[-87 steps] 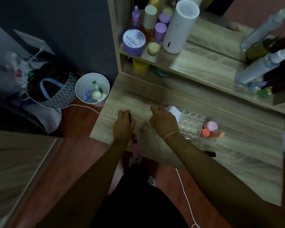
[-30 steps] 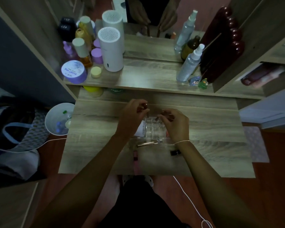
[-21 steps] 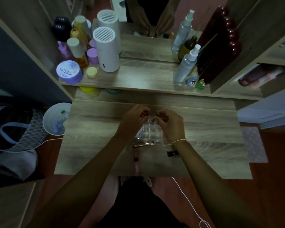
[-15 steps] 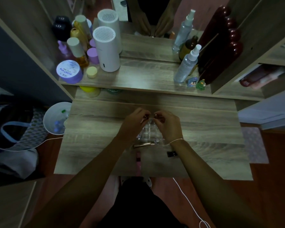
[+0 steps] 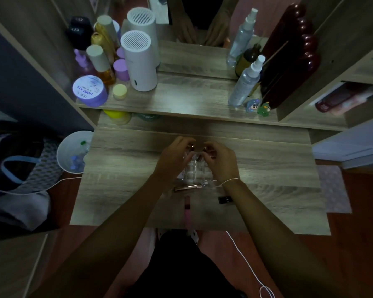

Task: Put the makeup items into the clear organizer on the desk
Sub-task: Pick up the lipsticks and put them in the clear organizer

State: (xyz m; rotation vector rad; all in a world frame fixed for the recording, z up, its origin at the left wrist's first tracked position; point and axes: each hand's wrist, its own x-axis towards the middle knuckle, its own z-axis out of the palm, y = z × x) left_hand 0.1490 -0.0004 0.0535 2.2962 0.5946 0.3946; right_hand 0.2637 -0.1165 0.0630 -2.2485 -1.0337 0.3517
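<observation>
While you look down from the head camera, your left hand (image 5: 172, 160) and right hand (image 5: 221, 162) are both curled over the far end of the clear organizer (image 5: 195, 172), which sits on the wooden desk (image 5: 267, 179) roughly at its middle. Each hand pinches a small dark, metallic-tipped makeup item between thumb and fingertips: the left one's item (image 5: 191, 146) shows at its fingertips, and the right one's item (image 5: 205, 149) likewise, both held above the organizer's far compartments. Whether either item already touches the organizer you cannot tell in this dim light.

Just in front of the organizer, on your side, a rose-gold tube (image 5: 186, 187) lies flat across the desk, touching or nearly touching the organizer's near edge. Nearer to you a pink lipstick (image 5: 187, 210) lies lengthwise, pointing toward the desk's front edge. A small black item (image 5: 225, 199) lies just beside your right wrist, partly hidden by it.

On the shelf above the desk stand a white cylindrical device (image 5: 139, 63), a purple jar (image 5: 89, 91), a small yellow-lidded pot (image 5: 119, 92) and a clear spray bottle (image 5: 244, 82). To the left of the desk, on the floor, is a white bin (image 5: 70, 151) with small bottles inside.
</observation>
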